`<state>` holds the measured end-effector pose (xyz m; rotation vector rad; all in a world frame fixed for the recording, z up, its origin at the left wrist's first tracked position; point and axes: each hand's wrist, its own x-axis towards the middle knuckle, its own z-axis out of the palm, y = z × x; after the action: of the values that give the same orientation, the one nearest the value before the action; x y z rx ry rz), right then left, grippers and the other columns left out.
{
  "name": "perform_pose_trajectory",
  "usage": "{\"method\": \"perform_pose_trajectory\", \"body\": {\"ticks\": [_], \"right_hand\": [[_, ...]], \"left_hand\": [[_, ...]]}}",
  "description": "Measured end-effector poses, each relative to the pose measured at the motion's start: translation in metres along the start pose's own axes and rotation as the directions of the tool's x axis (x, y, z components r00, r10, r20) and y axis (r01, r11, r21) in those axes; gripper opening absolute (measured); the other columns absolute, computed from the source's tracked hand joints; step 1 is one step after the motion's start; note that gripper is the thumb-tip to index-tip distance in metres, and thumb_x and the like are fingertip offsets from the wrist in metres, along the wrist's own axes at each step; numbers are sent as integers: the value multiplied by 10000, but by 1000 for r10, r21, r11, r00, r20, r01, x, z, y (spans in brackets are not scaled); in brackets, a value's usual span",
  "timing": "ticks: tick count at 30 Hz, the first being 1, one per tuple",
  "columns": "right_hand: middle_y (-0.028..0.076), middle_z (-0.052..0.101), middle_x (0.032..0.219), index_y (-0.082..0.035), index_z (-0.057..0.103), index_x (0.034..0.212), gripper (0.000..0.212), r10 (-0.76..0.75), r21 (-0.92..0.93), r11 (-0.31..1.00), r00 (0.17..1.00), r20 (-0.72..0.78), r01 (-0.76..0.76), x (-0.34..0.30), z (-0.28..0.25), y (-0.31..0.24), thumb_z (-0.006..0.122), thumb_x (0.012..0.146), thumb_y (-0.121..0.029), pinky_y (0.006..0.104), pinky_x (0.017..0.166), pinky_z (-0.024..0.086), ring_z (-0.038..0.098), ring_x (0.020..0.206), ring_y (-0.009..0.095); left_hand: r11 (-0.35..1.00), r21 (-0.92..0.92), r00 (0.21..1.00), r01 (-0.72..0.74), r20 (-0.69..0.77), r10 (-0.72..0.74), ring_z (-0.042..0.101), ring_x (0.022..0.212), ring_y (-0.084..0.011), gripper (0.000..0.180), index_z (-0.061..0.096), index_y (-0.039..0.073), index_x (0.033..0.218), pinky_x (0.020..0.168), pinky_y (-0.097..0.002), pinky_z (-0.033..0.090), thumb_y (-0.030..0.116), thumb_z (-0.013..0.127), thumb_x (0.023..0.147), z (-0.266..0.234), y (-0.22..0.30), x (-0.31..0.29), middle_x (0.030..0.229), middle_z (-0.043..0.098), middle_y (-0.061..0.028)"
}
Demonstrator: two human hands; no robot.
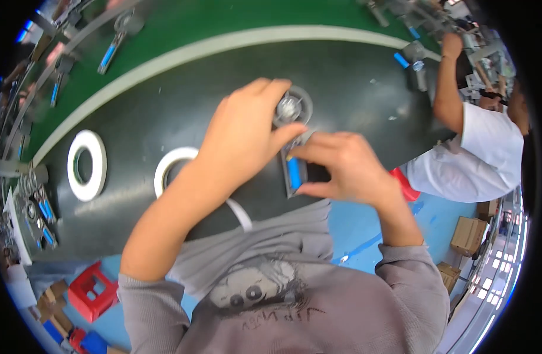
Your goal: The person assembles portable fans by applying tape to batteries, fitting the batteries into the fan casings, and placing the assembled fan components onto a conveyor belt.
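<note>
A small grey handheld fan with a round head lies on the dark table in front of me. Its handle is uncovered and holds a blue cylindrical battery. My left hand is closed on the fan at its head and neck, and the palm hides part of it. Thumb and fingers of my right hand pinch the battery near its two ends, at the handle. Fine parts between the two hands are too blurred to make out.
White tape rolls stand on the dark table to the left, one partly behind my left forearm. More fans with blue batteries sit on the green belt. Another person's arm works at the right. A red stool stands lower left.
</note>
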<state>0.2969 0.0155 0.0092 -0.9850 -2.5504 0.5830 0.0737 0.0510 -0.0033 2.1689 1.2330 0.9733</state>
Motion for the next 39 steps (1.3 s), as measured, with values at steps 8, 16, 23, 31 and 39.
{"method": "perform_pose_trajectory", "body": {"ticks": [8,16,23,31,39], "right_hand": [[86,707,950,-12,407,1488,766,485,432,766,869,96,-475,-6,13,-26,812,838,-17,248,539,448,591,572,91],[27,735,998,-45,531,1397,519,503,780,511,861,67,-360,104,-13,75,755,935,-121,268,784,547,684,883,98],[212,730,1200,48,635,1313,555,382,156,919,727,-570,-361,236,-15,250,808,892,-270,355,839,578,733,1015,240],[64,727,1045,-39,707,1129,432,81,816,516,963,256,-261,150,5,61,588,1054,-448,240,625,450,533,639,90],[12,695,778,-9,720,882,294,-431,810,523,738,519,-265,74,21,-14,632,1052,-233,274,597,455,581,676,101]], "left_hand": [[997,34,997,70,-43,-68,677,711,-284,572,667,-53,1220,690,-383,554,205,902,766,-3,9,-6,1047,712,-194],[992,39,971,117,-214,-106,641,873,-333,436,649,-15,1195,826,-397,515,176,810,838,-75,26,-43,1124,650,-180],[951,308,966,-18,249,-62,587,1087,-300,341,672,65,1073,974,-497,385,173,798,775,-103,20,-142,1158,606,-95],[854,521,995,19,-93,35,614,879,-219,297,632,84,1032,905,-446,344,122,802,792,-87,0,-141,915,628,-21],[882,471,985,-19,-145,99,609,864,-253,348,619,69,1050,876,-443,335,107,814,764,-54,-9,-106,900,627,-53]]}}
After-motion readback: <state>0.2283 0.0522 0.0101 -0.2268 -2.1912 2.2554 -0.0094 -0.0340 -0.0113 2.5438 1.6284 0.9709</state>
